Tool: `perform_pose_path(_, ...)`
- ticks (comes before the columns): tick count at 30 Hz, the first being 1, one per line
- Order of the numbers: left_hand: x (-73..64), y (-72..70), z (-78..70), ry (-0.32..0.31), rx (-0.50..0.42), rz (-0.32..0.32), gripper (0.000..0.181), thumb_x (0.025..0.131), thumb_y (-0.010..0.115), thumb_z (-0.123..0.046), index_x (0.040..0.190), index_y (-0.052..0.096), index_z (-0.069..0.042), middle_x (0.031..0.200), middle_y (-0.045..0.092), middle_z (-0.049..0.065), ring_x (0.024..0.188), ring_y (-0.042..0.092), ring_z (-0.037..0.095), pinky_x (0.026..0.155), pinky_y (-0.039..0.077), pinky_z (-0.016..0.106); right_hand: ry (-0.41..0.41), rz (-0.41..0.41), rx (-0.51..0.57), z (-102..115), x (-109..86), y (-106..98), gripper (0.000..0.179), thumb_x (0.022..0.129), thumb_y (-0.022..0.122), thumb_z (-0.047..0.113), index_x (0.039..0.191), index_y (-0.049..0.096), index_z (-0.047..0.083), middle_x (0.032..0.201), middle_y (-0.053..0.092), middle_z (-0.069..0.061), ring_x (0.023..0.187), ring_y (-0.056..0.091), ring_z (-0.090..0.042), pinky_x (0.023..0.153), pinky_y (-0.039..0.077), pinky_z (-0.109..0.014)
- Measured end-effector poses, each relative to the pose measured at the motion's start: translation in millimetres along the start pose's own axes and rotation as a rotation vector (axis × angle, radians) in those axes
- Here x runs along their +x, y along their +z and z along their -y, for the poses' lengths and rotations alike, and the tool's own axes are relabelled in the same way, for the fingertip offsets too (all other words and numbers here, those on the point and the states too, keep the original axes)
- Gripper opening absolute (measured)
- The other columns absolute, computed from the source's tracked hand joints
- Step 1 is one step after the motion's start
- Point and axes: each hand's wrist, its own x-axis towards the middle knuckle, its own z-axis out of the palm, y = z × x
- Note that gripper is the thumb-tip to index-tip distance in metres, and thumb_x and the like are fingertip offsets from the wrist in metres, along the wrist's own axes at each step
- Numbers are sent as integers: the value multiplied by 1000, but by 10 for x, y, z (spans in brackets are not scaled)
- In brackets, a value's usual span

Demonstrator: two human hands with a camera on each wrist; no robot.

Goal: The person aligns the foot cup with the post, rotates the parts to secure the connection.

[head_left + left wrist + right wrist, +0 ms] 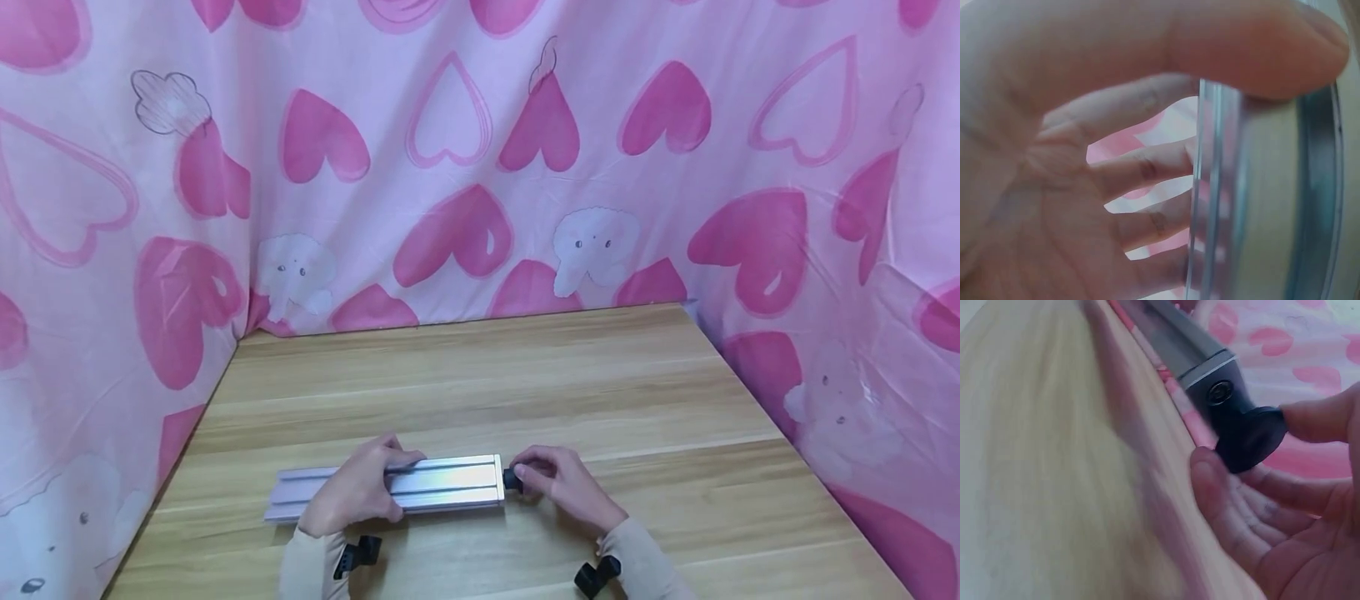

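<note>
A silver aluminium profile [450, 477] with lengthwise grooves lies sideways low over the table. My left hand [356, 487] grips it across its middle, thumb on the near side and fingers on the far side; the left wrist view has the thumb [1260, 50] pressed over its edge. At the profile's right end is a flat end plate [1200, 375] with a dark screw [1220, 392]. A round black knob [1252, 440] sticks out beside that screw. My right hand [562, 483] pinches the knob's rim between thumb and fingers.
The wood-grain table [480, 383] extends behind and to both sides of the profile. A pink curtain [450, 167] with hearts encloses its back and sides. Black camera mounts sit on the left wrist [357, 556] and right wrist [597, 575].
</note>
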Motion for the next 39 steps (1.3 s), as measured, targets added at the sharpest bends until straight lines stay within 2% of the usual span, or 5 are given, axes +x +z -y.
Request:
perform_pose_path(8, 22, -22, 16, 4, -8, 15, 76, 55, 91, -2, 127, 72, -12, 102, 57, -2, 90, 51, 16, 78, 46, 28, 77, 26, 40, 23, 6, -2, 38, 101, 59, 31, 116, 66, -3, 91, 72, -15, 78, 72, -25, 73, 60, -34)
perform_pose_path(17, -10, -135, 117, 55, -33, 37, 74, 58, 92, -9, 129, 71, -10, 103, 60, -1, 90, 52, 16, 77, 46, 25, -522, -125, -333, -26, -53, 0, 61, 75, 85, 3, 131, 62, 1, 125, 69, -14, 109, 70, -22, 92, 57, -35)
perform_pose_path(21, -27, -147, 111, 56, -36, 43, 74, 58, 92, -10, 129, 71, -10, 103, 60, -1, 89, 52, 16, 76, 45, 24, -601, -152, -389, -9, -31, 0, 58, 70, 85, -3, 125, 66, 1, 121, 72, -13, 109, 70, -22, 92, 56, -30)
perform_pose_path(27, -25, -149, 78, 55, -24, 46, 74, 58, 91, -8, 129, 70, -10, 104, 60, -1, 89, 53, 16, 76, 45, 24, -524, -126, -351, 38, -31, -18, 53, 73, 85, -1, 123, 66, 0, 117, 73, -12, 102, 73, -18, 89, 57, -33)
perform_pose_path(39, 35, -75, -54, -37, 18, 9, 77, 55, 93, -2, 128, 72, -14, 106, 60, 1, 89, 53, 17, 80, 49, 36, -70, -2, 21, 27, 53, -94, 41, 88, 76, 16, 122, 66, -5, 110, 72, -17, 94, 70, -13, 86, 57, -25)
